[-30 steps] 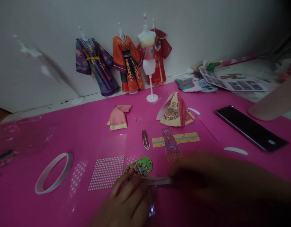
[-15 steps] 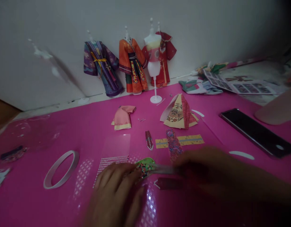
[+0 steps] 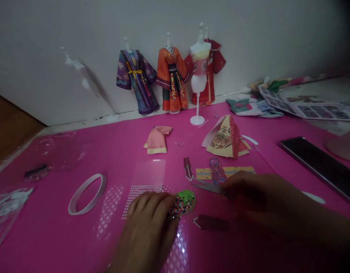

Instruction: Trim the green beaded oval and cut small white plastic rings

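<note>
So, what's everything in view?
table: one, pink, front
robes: three, purple, orange, red, back
stands without robes: two, white, back
top: one, pink, middle
skirt: one, yellow-red, right of top
strips: two, yellow and floral, crossed, middle
pointed pieces: two, dark red, middle and front
dish: one, green, front
beads: many, mixed, in dish
gem sheet: one, clear-white, left of dish
ring: one, white, left
plastic: some, clear, far left
tangle: one, white, left
curved pieces: two, white, right
phone: one, black, right
cloth: several, mixed, back right
printed sheets: some, pale, back right
tweezers (probably): one, grey, centre
left hand: one, at dish's left end
right hand: one, holding the tweezers
</note>
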The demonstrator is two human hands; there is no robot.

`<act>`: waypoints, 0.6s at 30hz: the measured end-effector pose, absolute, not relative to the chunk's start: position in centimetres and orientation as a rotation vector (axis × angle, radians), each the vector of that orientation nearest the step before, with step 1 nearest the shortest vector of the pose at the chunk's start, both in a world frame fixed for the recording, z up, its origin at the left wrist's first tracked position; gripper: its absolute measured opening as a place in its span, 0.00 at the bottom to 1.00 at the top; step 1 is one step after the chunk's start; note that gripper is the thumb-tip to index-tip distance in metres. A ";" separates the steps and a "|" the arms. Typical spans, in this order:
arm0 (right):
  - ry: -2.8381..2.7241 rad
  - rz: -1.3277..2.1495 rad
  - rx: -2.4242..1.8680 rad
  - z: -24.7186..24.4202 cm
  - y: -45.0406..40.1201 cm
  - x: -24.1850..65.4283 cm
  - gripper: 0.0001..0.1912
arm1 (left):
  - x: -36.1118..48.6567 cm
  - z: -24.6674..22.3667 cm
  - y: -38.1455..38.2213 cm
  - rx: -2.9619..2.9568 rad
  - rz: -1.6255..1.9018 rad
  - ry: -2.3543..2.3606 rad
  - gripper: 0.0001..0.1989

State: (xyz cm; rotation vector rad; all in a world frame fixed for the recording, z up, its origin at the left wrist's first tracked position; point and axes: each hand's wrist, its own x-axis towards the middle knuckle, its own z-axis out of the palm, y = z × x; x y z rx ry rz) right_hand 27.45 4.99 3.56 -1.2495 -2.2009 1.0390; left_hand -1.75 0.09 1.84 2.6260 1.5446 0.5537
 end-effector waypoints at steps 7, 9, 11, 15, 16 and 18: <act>-2.235 1.000 -1.245 3.8 5.1 27.6 0.20 | -1.9 1.4 -0.4 2.404 0.694 1.613 0.14; -2.245 0.999 -1.248 3.9 5.1 27.6 0.19 | -2.0 1.4 -0.6 2.344 0.713 1.614 0.15; -2.251 0.990 -1.244 4.0 5.0 27.5 0.19 | -2.0 1.3 -0.7 2.298 0.728 1.611 0.16; -2.252 0.968 -1.243 4.0 4.9 27.4 0.18 | -1.8 1.0 -0.8 2.297 0.740 1.592 0.16; -2.253 0.963 -1.245 4.0 4.9 27.4 0.18 | -1.8 0.9 -0.8 2.310 0.745 1.589 0.16; -2.256 0.951 -1.246 4.0 4.9 27.4 0.18 | -1.7 0.9 -0.8 2.337 0.766 1.580 0.16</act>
